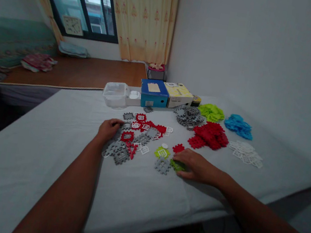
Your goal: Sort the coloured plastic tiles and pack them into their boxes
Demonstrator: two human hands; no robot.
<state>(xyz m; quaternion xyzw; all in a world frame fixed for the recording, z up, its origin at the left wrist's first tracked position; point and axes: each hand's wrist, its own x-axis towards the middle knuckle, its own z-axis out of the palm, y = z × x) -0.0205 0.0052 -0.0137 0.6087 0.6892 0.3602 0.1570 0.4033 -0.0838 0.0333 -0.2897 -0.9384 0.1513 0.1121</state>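
Observation:
My left hand [108, 129] is at the left edge of a loose spread of interlocking plastic pieces, its fingers curled together beside a grey piece [126, 126]. What they hold, if anything, is too small to make out. With fingers and thumb, my right hand [196, 166] grips a green interlocking plastic piece [176, 165] low over the table. Left of it lie a light grey piece [162, 166] and a lime piece [162, 152] with a white window-shaped part on it. A red piece [178, 148] lies just beyond my right fingers.
Heaps of grey [189, 116], red [211, 135], lime [211, 112], blue [239, 125] and white pieces [246, 153] lie at the back right. A clear plastic tub [116, 94], a blue box [155, 93] and a yellow box [177, 94] stand at the white-covered table's [57, 148] far edge.

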